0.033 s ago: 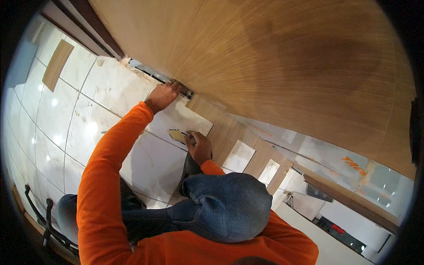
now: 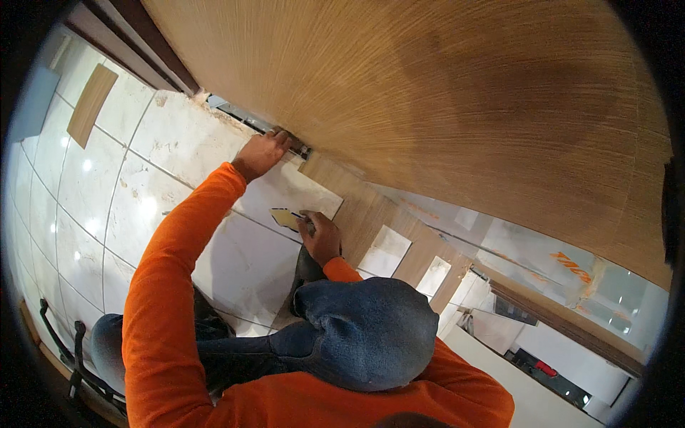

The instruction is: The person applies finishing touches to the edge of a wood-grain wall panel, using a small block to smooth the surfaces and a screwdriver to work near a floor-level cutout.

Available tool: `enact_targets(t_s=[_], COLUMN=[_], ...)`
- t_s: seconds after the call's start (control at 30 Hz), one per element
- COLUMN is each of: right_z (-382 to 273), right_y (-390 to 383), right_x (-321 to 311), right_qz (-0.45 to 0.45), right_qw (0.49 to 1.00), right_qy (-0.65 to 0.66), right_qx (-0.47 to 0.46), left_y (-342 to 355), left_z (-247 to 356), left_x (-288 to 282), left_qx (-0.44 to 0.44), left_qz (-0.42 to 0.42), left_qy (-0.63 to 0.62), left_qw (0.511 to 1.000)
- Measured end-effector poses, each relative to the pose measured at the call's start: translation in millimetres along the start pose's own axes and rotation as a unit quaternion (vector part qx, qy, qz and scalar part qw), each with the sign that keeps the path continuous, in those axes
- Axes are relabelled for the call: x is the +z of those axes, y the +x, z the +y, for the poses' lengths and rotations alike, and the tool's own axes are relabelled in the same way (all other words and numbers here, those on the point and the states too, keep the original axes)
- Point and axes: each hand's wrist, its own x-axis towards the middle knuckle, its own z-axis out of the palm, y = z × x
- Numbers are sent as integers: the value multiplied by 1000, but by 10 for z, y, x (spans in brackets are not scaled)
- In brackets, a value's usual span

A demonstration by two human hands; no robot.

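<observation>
My left hand (image 2: 262,153) reaches to the narrow slot (image 2: 239,116) at the foot of a large wood-grain panel (image 2: 457,100). Its fingers are bent over the slot's metal edge, and their tips are partly hidden there. Lower and to the right, my right hand (image 2: 320,236) is closed in a pinch close to the tiled floor. A small yellow flat piece with a dark outline (image 2: 285,218) lies at those fingertips. Something thin and dark shows between the fingers, too small to name. Next to this hand runs a wood-grain strip (image 2: 357,203).
White floor tiles (image 2: 171,143) carry dust and smears. A loose wood-grain board (image 2: 93,105) lies at the far left. Pale rectangular pieces (image 2: 386,251) rest on the strip. Black metal legs (image 2: 77,357) stand at lower left; a red-handled tool (image 2: 546,368) lies at lower right.
Both hands keep nearly the same places. My left hand and forearm have shifted very slightly to the left.
</observation>
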Motion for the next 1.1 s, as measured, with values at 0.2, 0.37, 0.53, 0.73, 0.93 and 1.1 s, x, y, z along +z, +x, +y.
enact_targets(t_s=[0.2,0.37,0.53,0.73,0.93,1.1], right_z=[61,24,29,50,-431,-1196], right_y=[-30,-18,-16,-21,333,684], right_x=[-41,55,-32,20,348,944], right_qz=[1,7,20,2,-110,-178], right_qw=[1000,1000,999,998,965,893], right_qy=[-6,3,-21,-43,-22,-49], right_qx=[-6,-29,-44,-48,-238,-411], left_y=[17,-104,20,-92,-94,-176], left_z=[81,-80,27,9,-105,-312], left_x=[79,171,-54,83,103,-65], left_qx=[-11,14,-42,-58,-28,50], left_qz=[68,98,56,56,114,34], left_qy=[-17,-30,-75,-81,-81,22], left_qw=[998,995,995,994,990,998])
